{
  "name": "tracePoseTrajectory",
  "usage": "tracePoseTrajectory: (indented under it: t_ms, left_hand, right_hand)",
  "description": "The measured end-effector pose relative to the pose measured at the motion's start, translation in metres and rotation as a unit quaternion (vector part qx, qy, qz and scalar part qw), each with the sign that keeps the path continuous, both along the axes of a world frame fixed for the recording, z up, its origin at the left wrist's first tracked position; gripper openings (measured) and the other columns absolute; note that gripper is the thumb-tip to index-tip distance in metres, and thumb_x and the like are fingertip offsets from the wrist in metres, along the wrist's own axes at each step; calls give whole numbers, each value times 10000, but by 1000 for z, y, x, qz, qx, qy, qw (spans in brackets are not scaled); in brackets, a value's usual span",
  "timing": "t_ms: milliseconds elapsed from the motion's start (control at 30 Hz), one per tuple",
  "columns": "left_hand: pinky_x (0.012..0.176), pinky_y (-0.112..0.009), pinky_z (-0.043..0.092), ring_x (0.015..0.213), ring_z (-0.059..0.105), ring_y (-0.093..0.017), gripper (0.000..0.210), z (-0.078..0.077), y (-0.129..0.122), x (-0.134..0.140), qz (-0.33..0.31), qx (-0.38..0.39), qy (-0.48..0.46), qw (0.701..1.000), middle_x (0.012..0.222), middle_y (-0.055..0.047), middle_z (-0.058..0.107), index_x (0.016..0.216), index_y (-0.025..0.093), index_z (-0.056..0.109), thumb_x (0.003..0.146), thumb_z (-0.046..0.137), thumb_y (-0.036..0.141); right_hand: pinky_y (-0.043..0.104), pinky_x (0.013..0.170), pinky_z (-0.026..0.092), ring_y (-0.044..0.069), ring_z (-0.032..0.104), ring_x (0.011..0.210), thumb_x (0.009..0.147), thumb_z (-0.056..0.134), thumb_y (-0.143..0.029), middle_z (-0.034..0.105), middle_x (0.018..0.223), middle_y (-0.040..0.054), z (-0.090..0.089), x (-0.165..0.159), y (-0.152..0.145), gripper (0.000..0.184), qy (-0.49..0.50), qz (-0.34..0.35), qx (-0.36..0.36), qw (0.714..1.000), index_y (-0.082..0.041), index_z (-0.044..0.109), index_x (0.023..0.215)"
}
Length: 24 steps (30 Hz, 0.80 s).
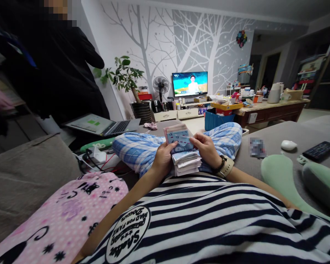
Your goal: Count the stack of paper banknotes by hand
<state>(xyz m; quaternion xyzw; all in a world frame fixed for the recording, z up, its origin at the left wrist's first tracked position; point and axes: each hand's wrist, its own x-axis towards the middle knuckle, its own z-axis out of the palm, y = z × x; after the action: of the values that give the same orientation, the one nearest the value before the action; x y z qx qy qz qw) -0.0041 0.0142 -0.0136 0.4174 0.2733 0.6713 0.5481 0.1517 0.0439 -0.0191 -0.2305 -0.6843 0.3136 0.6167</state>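
Note:
My left hand [163, 157] grips a small bundle of printed cards [178, 140], its thumb pressed on the light blue front one. At the right edge of that card, my right hand [207, 148] pinches a corner between thumb and finger. Just below, a thick stack of folded white papers [187, 163] rests in my lap, close to my belly; whether it is joined to the cards I cannot tell. Blue plaid trousers [137, 146] cover my crossed legs. A watch with a pale strap [227, 167] sits on my right wrist.
An open laptop [99, 124] lies to the left, near a power strip with cables [99, 156] and a standing person in black [55, 69]. To the right are a remote [319, 151], a white mouse [288, 145] and green cushions [277, 170]. A television [189, 83] stands ahead.

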Motion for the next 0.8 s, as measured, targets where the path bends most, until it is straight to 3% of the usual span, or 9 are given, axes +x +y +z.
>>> tracePoseTrajectory:
  t_ms: [167, 333, 800]
  left_hand:
    - [920, -417, 524, 997, 695, -305, 227, -4, 10, -3, 33, 3, -39, 999, 828, -91, 761, 787, 122, 704, 653, 764, 296]
    - [900, -382, 525, 961, 696, -284, 183, -5, 10, -5, 67, 22, -8, 997, 816, -83, 755, 769, 116, 710, 667, 736, 265]
    - [864, -401, 537, 977, 679, -305, 178, 3, -3, 0, 66, 28, 39, 997, 814, -86, 755, 731, 147, 703, 708, 712, 323]
  right_hand:
    - [275, 618, 367, 131, 426, 601, 846, 603, -516, 446, 561, -28, 2, 2, -2, 419, 5, -1, 24, 1000, -201, 510, 587]
    - [296, 672, 400, 159, 474, 665, 836, 618, -556, 434, 580, -20, 4, 2, -6, 421, 7, 19, 36, 999, -206, 539, 616]
    - [279, 649, 399, 133, 462, 658, 820, 657, -480, 488, 641, -32, 3, 0, -7, 306, 34, 57, 13, 998, -204, 586, 709]
